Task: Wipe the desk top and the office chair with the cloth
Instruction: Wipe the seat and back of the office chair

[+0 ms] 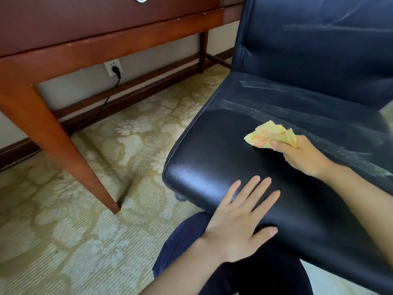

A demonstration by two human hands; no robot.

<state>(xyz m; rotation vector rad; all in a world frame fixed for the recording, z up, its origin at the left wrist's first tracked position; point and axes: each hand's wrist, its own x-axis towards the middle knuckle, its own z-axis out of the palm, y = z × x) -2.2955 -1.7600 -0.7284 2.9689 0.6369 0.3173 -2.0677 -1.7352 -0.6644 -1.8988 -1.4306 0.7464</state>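
The right hand [302,156] bunches the soft, limp yellow cloth [271,135] against the slick leather chair seat [212,150], best gripped wadded, while the flat left hand [238,220] steadies it.

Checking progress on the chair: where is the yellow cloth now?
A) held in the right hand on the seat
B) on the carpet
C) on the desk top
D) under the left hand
A: the right hand grips the yellow cloth against the chair seat.
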